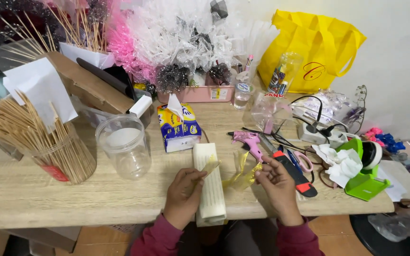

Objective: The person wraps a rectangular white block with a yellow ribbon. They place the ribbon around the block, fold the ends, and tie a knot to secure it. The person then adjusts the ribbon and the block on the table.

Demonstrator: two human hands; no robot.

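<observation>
A gold ribbon [243, 173] is pinched taut between left hand [182, 192] and right hand [275, 182] over a white foam block [209, 185]; nothing is yet tied or fixed on the surface [72, 199].

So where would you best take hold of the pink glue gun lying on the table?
Probably by the handle of the pink glue gun, coming from above: it lies flat on the table, its handle pointing toward the right hand, with cables and a utility knife close on its right.

A pale wooden table [48, 199] fills the view. A plain white wall [399, 57] stands behind it. Brown floor [328, 237] shows below.
</observation>
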